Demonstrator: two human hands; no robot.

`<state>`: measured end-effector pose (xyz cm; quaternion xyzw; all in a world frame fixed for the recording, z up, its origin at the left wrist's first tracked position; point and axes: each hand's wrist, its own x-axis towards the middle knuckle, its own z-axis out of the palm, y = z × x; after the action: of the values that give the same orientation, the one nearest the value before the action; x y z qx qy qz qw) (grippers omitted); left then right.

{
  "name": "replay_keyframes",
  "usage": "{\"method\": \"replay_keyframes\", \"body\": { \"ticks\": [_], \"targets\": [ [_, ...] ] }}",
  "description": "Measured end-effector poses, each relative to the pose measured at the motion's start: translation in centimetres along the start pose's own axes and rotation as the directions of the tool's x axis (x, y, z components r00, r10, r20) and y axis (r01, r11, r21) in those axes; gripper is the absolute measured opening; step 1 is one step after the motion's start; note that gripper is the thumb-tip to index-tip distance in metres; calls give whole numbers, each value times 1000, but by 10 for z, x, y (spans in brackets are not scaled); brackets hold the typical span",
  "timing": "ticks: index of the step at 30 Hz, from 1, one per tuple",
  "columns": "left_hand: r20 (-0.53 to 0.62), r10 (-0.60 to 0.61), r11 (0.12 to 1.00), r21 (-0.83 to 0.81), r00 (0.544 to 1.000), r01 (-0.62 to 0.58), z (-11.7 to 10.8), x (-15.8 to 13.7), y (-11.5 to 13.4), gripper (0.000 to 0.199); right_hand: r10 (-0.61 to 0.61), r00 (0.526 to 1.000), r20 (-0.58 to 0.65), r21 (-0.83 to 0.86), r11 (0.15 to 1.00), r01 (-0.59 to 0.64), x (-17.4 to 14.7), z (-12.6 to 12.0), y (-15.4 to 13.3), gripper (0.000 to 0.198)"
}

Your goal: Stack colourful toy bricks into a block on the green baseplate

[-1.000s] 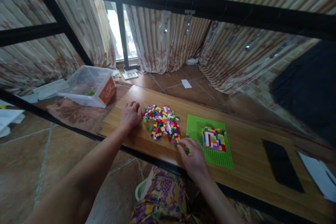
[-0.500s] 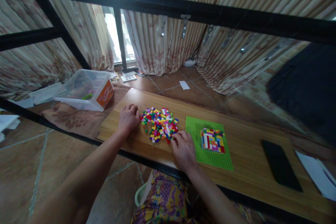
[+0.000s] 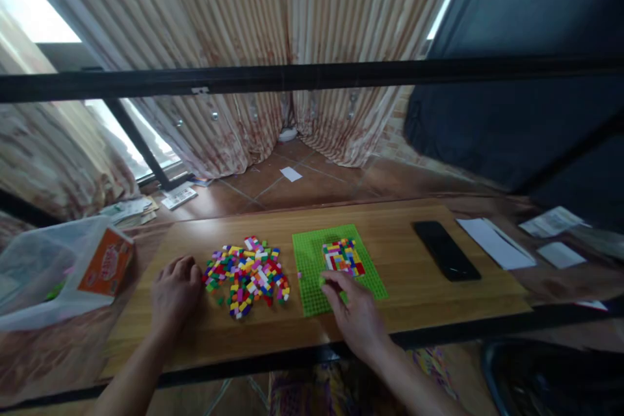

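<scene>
A heap of small bricks in many colours [image 3: 246,270] lies on the wooden board [image 3: 429,299]. To its right is a green baseplate [image 3: 307,260] with a patch of joined bricks [image 3: 342,256] near its far right corner. My left hand [image 3: 174,291] rests palm down on the board just left of the heap, fingers loosely bent, holding nothing. My right hand [image 3: 355,315] is over the near edge of the baseplate, with thumb and fingertips pinched on what looks like a small yellow-green brick [image 3: 322,281].
A clear plastic box with an orange label [image 3: 58,270] stands at the left. A black phone [image 3: 445,250] and white papers [image 3: 494,244] lie to the right of the baseplate. A black bar [image 3: 312,77] crosses the view above; curtains hang behind.
The camera has swung to the right. My right hand has gone from the right edge of the brick heap to the near edge of the green baseplate. My left hand stays beside the heap.
</scene>
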<state>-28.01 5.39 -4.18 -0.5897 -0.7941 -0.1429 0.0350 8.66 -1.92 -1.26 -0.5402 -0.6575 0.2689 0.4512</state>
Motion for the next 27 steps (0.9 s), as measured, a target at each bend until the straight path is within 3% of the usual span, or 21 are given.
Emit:
{"method": "replay_keyframes", "body": {
  "ticks": [5, 10, 18, 27],
  "targets": [
    [64, -29, 999, 36, 998, 27, -9, 3, 7, 51, 150, 973, -178, -25, 987, -157, 8, -47, 51, 23],
    [100, -53, 998, 43, 994, 48, -15, 4, 12, 50, 167, 956, -241, -5, 985, -173, 26, -57, 82, 23],
    [99, -57, 998, 45, 993, 53, -13, 7, 10, 48, 59, 986, -156, -73, 995, -71, 52, -49, 83, 22],
    [102, -78, 996, 60, 992, 72, -13, 6, 11, 55, 80, 991, -103, -67, 994, -87, 62, -49, 84, 24]
  ]
}}
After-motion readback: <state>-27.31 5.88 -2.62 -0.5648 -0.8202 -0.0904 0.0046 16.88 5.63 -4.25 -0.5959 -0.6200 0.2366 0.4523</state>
